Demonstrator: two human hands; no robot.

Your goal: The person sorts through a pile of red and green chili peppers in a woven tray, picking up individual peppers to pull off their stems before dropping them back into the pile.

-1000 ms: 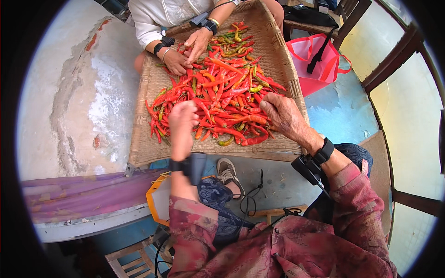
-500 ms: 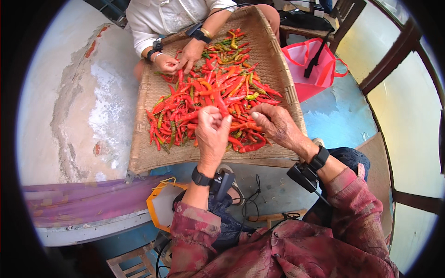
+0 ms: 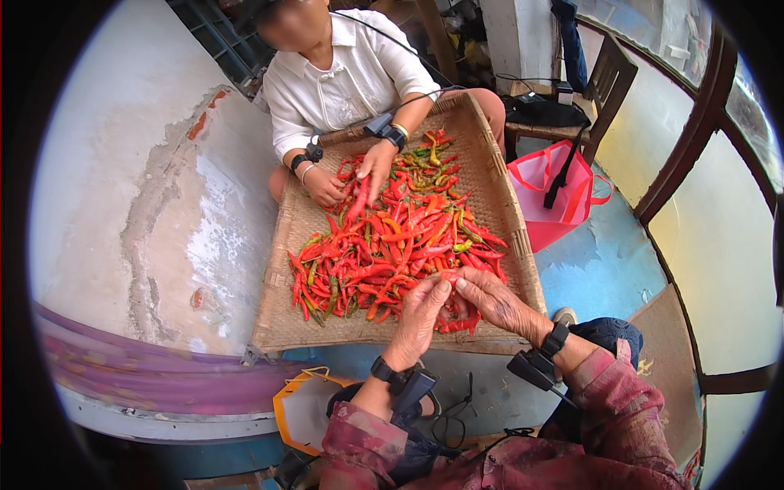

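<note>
A broad woven bamboo tray (image 3: 282,273) carries a heap of chili peppers (image 3: 384,253), mostly red with some green and orange. At the near right part of the heap, my left hand (image 3: 418,320) and my right hand (image 3: 500,304) meet, fingertips pinched around a red chili pepper (image 3: 450,277). My fingers cover much of that pepper. Across the tray, another person's hands (image 3: 374,167) work over the heap, with a large red pepper (image 3: 358,202) at their fingers.
The other person (image 3: 351,82) in a white shirt sits at the tray's far side. To the right are a pink-and-red bag (image 3: 545,212) and a wooden chair (image 3: 611,77). A worn wall (image 3: 163,204) stands at left; a yellow-edged bag (image 3: 306,412) rests below the tray.
My hands have come together on the red pepper; before, they were apart, with the left holding a red pepper up. The view has shifted, showing more of the other person.
</note>
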